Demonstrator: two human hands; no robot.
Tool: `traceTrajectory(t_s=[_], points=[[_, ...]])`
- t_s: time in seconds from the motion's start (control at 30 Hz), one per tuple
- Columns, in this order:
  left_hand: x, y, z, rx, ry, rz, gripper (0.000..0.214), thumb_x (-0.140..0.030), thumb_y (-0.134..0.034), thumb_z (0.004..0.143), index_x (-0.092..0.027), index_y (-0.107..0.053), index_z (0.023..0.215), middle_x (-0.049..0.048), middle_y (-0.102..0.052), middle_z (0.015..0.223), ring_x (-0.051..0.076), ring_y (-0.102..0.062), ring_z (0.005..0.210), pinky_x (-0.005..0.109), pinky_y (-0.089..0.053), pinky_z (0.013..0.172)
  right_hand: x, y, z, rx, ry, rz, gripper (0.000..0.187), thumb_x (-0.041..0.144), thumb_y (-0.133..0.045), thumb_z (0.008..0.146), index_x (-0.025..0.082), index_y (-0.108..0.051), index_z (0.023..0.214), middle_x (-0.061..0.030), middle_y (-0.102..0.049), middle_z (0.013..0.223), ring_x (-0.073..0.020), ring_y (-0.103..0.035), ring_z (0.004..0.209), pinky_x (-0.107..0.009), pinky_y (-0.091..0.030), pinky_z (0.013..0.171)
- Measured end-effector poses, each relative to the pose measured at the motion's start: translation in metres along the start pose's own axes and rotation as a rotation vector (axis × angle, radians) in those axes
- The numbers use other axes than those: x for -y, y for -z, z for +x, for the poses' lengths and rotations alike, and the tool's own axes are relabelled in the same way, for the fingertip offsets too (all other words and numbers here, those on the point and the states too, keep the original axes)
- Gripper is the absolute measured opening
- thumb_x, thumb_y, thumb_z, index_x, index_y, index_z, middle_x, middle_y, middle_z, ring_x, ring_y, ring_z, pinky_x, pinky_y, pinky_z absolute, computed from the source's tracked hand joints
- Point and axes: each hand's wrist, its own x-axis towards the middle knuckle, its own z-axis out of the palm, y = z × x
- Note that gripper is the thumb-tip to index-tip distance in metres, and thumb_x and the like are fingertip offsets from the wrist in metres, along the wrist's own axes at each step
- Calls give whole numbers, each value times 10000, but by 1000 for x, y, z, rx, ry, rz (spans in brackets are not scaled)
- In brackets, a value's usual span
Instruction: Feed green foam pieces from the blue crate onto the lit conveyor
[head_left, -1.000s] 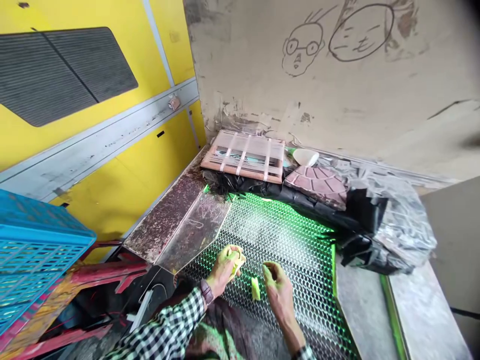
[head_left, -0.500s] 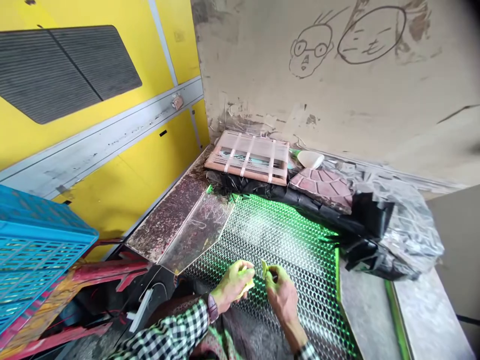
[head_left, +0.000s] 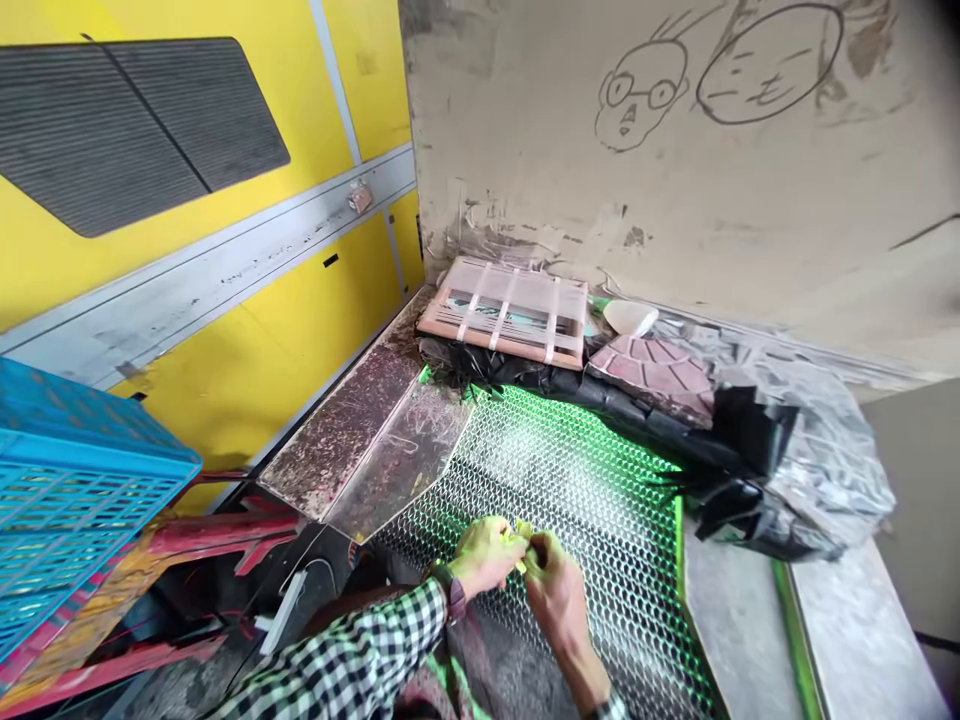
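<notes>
My left hand point(head_left: 487, 556) and my right hand point(head_left: 556, 592) meet above a metal mesh surface point(head_left: 570, 480) lit in green and white. Between their fingertips is a small yellow piece point(head_left: 523, 530), partly hidden by the fingers; its kind is too small to make out. The left fingers are curled closed, with yellow showing at their tips. Thumb and fingers of the right hand pinch close against the left, at the same yellow piece. A watch or band is on the left wrist.
Beyond the mesh lie a wooden frame with tape strips point(head_left: 506, 310), a white shallow dish point(head_left: 630, 318), a pink segmented piece point(head_left: 652, 370) and black plastic wrap point(head_left: 750, 430). A blue crate point(head_left: 82, 470) stands left, on a red support point(head_left: 217, 535). A yellow machine panel point(head_left: 300, 330) rises behind.
My hands were apart, each with something yellow in its fingers. Now they have come together at the fingertips, the left one moving right. The view has shifted slightly.
</notes>
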Motion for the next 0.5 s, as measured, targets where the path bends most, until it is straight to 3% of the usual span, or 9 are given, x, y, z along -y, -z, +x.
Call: traceTrajectory(t_s=[0.13, 0.3, 0.37, 0.43, 0.5], points=[[-6, 2, -1, 66, -20, -111, 309, -438, -682, 879, -194, -555, 739, 9, -615, 590, 127, -535, 421, 236, -339, 418, 1, 4, 0, -86, 89, -69, 236, 384, -464, 900, 222, -632, 933, -43, -699, 779, -207, -634, 680, -305, -431, 657], [-5, 1, 3, -14, -16, 4, 499, -627, -582, 936, -195, -538, 691, 26, -621, 578, 116, -520, 420, 242, -334, 459, -4, 30, 19, -50, -121, -129, 324, 491, -435, 902, 232, -627, 870, -48, -696, 709, -220, -614, 614, -317, -397, 589], [-4, 4, 6, -74, 1, 77, 492, -588, -615, 926, -196, -528, 642, 27, -611, 554, 120, -507, 428, 254, -325, 486, -7, 42, 25, -26, -183, -214, 370, 503, -417, 905, 234, -670, 936, -46, -679, 674, -228, -598, 587, -323, -363, 564], [-3, 9, 7, -127, -39, 126, 390, -467, -645, 922, -195, -545, 661, 18, -608, 562, 127, -501, 454, 262, -305, 507, -6, 51, 24, -79, -194, -258, 424, 532, -411, 924, 236, -692, 1041, -51, -679, 694, -232, -590, 593, -325, -353, 557], [0, 13, 4, -141, -106, 130, 264, -369, -598, 944, -196, -581, 747, 12, -624, 611, 133, -510, 482, 263, -296, 512, 2, 51, 15, -76, -176, -157, 449, 586, -439, 936, 232, -685, 1060, -57, -681, 737, -227, -592, 615, -318, -377, 551]])
